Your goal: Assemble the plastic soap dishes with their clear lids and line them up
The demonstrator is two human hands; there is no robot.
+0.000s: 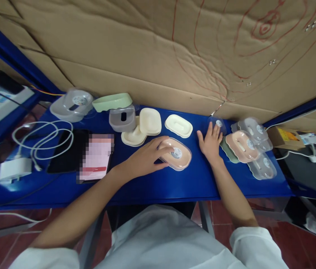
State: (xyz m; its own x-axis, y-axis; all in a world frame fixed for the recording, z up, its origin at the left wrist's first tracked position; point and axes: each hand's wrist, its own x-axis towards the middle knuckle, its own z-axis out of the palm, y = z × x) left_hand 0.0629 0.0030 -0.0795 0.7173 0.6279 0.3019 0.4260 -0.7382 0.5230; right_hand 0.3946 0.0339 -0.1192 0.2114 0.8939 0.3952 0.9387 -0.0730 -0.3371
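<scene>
My left hand [146, 157] is on the left end of a pink soap box [182, 154] with a clear lid and a round label. Its fingers reach over the lid and its thumb lies along the near side, gripping the box. My right hand [211, 142] stretches out with fingers spread, its fingertips at a clear lid [222, 126] with a label, lying flat; I cannot tell whether they press on it. Beyond the pink box lies a cream soap tray [178, 126]. To the right are a pink lidded soap box [240, 145], a green piece [228, 150] and clear lids [263, 167].
Cream trays [150, 121], grey boxes [123, 118] and a green tray [112, 102] stand at the back left. A phone [98, 157], a white cable [50, 158] and a charger [15, 169] lie on the left of the blue table [152, 190]. A cardboard wall [118, 56] rises behind.
</scene>
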